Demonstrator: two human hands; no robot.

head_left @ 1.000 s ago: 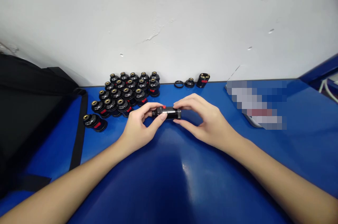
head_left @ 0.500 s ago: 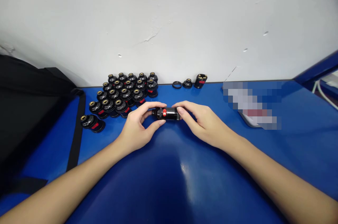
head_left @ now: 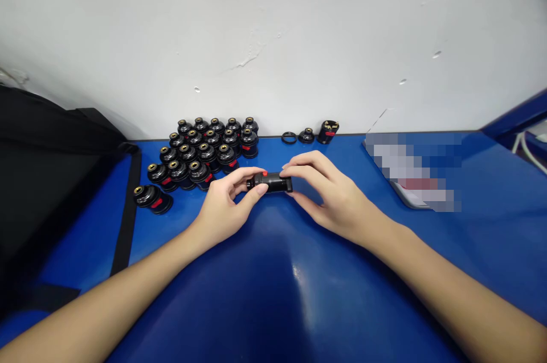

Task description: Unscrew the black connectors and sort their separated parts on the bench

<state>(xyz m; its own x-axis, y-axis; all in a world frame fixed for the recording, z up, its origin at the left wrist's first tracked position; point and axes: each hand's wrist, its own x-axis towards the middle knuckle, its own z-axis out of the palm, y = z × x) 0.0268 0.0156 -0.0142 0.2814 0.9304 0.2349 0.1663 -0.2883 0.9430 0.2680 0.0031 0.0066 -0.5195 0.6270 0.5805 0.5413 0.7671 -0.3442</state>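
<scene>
A black cylindrical lamp socket (head_left: 276, 182) with a red switch lies on its side between my hands, its narrow end to the left. My left hand (head_left: 226, 200) grips the narrow end between thumb and fingers. At the other end, my right hand (head_left: 327, 195) has its fingertips around the rim, index finger on top and thumb below. Several similar black sockets (head_left: 207, 153) with brass-coloured tops and red switches stand in rows to the left, behind my left hand.
Along the wall lie a black ring (head_left: 289, 137), a black cap (head_left: 306, 135) and a socket body (head_left: 328, 131) with metal contacts showing. A blurred-out flat object (head_left: 410, 180) rests on the right. A black bag (head_left: 51, 169) with straps is at the left.
The socket has been turned about its length, so its red switch now faces up at the far side. My right thumb has moved from the front of the rim to below it.
</scene>
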